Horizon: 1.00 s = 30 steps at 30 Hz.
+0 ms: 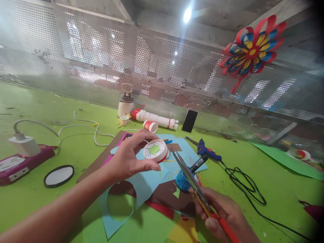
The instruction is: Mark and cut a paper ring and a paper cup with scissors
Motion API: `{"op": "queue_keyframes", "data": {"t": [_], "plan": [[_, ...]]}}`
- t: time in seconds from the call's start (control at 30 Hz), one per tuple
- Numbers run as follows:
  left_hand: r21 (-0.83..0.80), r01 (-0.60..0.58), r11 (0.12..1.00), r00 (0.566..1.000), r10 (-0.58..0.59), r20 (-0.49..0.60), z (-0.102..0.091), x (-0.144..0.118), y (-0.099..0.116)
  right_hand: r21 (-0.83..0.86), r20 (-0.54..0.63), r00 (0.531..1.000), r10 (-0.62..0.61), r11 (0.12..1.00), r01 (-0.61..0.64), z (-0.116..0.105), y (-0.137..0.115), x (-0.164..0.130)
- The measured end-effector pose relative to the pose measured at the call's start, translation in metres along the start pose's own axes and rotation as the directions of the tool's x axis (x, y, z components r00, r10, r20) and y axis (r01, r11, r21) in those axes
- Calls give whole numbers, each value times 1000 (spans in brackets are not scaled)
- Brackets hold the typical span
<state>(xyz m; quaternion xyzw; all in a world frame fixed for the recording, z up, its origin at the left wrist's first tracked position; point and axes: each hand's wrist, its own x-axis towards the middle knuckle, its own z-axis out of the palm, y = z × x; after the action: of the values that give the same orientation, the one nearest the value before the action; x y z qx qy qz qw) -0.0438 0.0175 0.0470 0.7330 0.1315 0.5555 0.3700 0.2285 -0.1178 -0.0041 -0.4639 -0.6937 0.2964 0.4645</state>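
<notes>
Left hand (129,158), centre of the frame: I see it lifted over the counter (253,175), fingers curled around a small round paper disc (155,150) with a green hexagon on its face, pinched at the rim between thumb and fingertips.
Right hand (222,212), lower right: closed on the orange handles of a pair of scissors (188,175), blades parted and pointing up-left, tips just beside the disc.
Blue paper sheet (141,185), lower centre: flat on the counter beneath the left hand, one round hole cut out.
Blue glue gun (207,152), right of centre, black cord trailing right.
White charger (24,145), left edge, on a purple case.
Paper flower (253,50), upper right, on the perforated wall.
</notes>
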Motion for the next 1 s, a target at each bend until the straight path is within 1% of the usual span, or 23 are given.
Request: {"op": "queue_keyframes", "data": {"t": [0.07, 0.2, 0.27, 0.37, 0.57, 0.67, 0.73, 0.87, 0.93, 1.0], "plan": [[-75, 48, 996, 999, -48, 0, 0, -1, -1, -5, 8, 1000, -5, 1000, 5, -1, 0, 0], [-138, 154, 978, 988, -152, 22, -1, -4, -4, 20, 36, 999, -14, 1000, 14, -2, -1, 1], [-171, 152, 974, 988, -150, 24, 0, -5, -6, 45, 23, 999, -22, 999, 21, -1, -1, 0], [-184, 129, 974, 992, -125, 36, 3, -7, -8, 30, -10, 999, -31, 999, 31, 0, -1, -1], [-47, 94, 994, 994, -91, 60, 7, -10, -4, -43, -72, 997, -41, 998, 38, 2, -1, -1], [-5, 68, 998, 995, -67, 79, 7, -11, -3, -83, -101, 994, -40, 996, 32, 3, -3, 0], [63, 50, 997, 996, -54, 70, 6, -11, -3, -95, -108, 993, -38, 995, 28, 3, -3, -1], [266, -4, 964, 999, -10, 51, 2, -13, -3, -106, -109, 994, 10, 994, -22, 1, 3, -1], [328, -36, 944, 997, 13, 70, 1, -13, -3, -128, -109, 994, 31, 991, -45, -2, 5, -2], [360, -60, 931, 996, 30, 86, 0, -13, -2, -159, -111, 994, 24, 986, -41, -4, 6, -1]]}}
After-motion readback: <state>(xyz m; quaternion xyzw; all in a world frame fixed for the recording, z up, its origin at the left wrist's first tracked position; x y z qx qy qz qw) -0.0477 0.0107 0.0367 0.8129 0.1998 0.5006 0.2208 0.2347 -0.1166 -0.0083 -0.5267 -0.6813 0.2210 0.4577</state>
